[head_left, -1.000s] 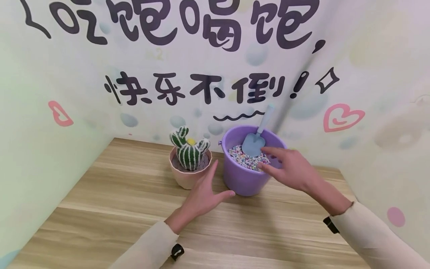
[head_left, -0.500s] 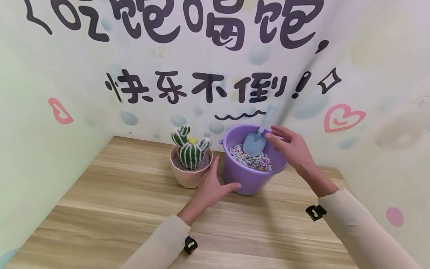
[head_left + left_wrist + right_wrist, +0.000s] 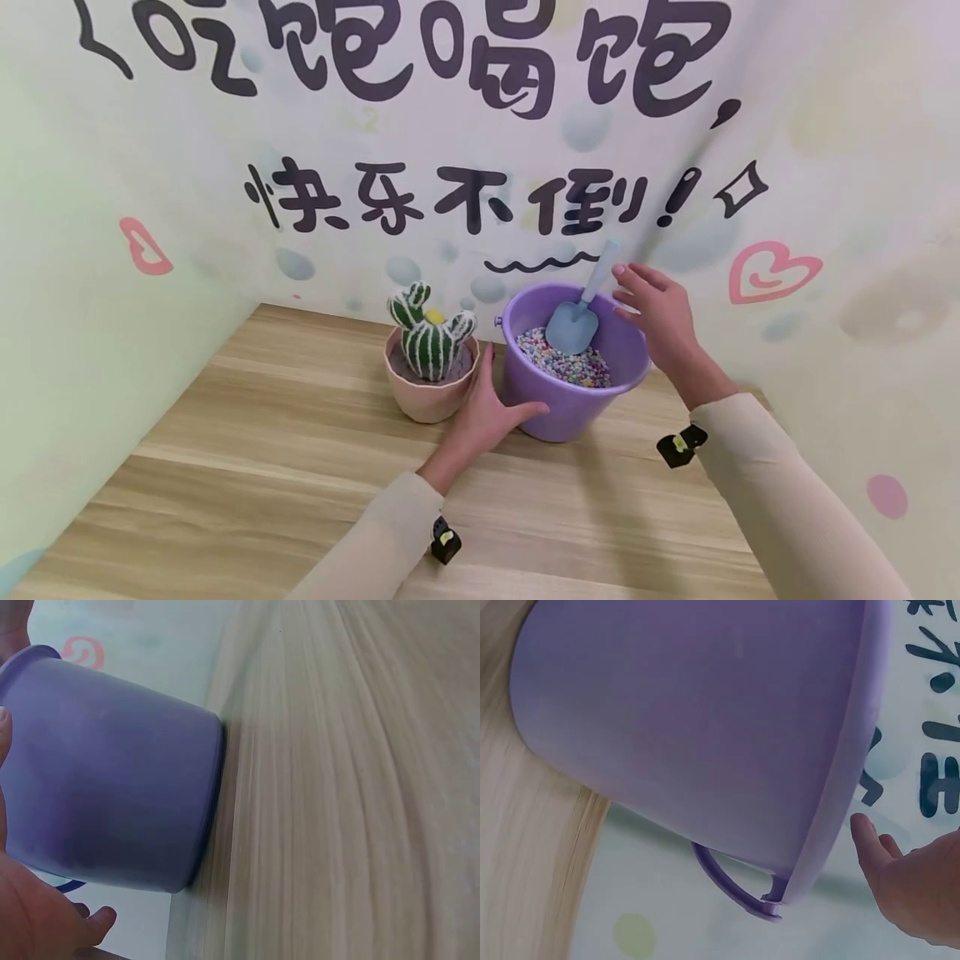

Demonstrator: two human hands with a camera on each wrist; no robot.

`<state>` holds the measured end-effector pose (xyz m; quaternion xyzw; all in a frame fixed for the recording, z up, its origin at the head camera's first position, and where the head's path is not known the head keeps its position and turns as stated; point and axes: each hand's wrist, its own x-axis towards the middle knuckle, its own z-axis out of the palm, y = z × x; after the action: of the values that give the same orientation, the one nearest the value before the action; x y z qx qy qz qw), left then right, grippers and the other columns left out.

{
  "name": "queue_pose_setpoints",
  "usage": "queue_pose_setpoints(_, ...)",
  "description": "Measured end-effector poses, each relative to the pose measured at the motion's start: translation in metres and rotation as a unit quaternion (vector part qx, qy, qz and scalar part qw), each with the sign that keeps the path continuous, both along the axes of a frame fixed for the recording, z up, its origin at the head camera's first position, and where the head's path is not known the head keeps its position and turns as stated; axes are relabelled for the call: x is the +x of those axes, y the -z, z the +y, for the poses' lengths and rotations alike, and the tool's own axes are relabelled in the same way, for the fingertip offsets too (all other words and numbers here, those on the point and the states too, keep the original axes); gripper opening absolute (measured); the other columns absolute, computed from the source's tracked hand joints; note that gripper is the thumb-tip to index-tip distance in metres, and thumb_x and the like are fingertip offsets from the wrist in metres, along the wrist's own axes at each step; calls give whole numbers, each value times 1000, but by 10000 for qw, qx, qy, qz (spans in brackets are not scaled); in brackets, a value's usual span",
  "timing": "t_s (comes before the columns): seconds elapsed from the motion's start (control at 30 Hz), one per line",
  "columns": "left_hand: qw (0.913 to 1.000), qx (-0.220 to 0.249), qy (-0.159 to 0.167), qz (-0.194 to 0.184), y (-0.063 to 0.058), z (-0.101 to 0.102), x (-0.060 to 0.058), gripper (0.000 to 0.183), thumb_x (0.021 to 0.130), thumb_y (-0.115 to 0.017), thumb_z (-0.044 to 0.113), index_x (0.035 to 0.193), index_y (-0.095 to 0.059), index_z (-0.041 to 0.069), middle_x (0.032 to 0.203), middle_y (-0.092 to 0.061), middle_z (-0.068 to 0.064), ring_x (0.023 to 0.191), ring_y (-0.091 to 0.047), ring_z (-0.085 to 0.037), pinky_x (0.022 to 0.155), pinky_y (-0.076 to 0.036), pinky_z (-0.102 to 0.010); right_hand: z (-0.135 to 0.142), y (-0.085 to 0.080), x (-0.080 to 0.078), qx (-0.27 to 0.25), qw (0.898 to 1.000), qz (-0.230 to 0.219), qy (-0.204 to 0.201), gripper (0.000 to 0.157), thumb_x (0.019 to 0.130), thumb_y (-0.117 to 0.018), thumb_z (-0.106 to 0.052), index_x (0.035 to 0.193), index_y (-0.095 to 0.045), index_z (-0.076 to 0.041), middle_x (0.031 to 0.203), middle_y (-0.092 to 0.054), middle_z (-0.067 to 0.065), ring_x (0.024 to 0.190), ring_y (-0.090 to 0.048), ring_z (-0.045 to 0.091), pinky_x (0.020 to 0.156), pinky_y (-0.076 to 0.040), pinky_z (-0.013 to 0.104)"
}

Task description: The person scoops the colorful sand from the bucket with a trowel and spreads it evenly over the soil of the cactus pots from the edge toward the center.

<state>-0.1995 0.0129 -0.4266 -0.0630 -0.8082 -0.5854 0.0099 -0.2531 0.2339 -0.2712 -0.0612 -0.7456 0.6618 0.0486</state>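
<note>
A purple bucket (image 3: 566, 417) stands upright on the wooden table, part filled with small multicoloured beads (image 3: 555, 362). The blue toy spade (image 3: 573, 327) leans in it, blade on the beads and pale handle rising above the rim. My left hand (image 3: 483, 414) is at the bucket's lower left side, thumb spread across the front and fingers pointing toward the back. Over the right rim, my right hand (image 3: 662, 317) is raised with fingertips close to the spade's handle, not wrapped round it. The right wrist view shows the bucket's purple carry handle (image 3: 731, 885) hanging down its side.
Left of the bucket, close to my left fingers, is a knitted green cactus (image 3: 429, 348) in a pink pot (image 3: 426, 403). A white printed backdrop (image 3: 450, 250) rises right behind both. Pale side walls border the wooden table (image 3: 262, 467).
My right hand has moved from over the beads, up and right toward the spade's handle. My left hand has shifted slightly right to the bucket's side. Spade and bucket stay in place.
</note>
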Motion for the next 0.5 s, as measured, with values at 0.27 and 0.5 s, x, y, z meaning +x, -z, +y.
queue_pose_setpoints(0.27, 9997, -135, -154, 128, 6, 7, -3, 132, 61, -84, 61, 158, -3, 21, 163, -13, -10, 147, -16, -32, 116, -26, -52, 0, 4, -29, 315, 9986, -207, 361, 87, 85, -70, -49, 153, -31, -10, 154, -38, 10, 135, -45, 27, 110, -40, 41)
queue_pose_setpoints(0.5, 9980, 622, 72, 95, 10, 16, -6, 136, 62, -89, 50, 157, 6, 28, 164, -5, -5, 148, -16, -30, 116, -24, -52, -2, 2, -49, -77, 9979, -411, 486, 82, 87, -70, -42, 153, -31, -12, 153, -38, 8, 136, -44, 25, 110, -41, 39)
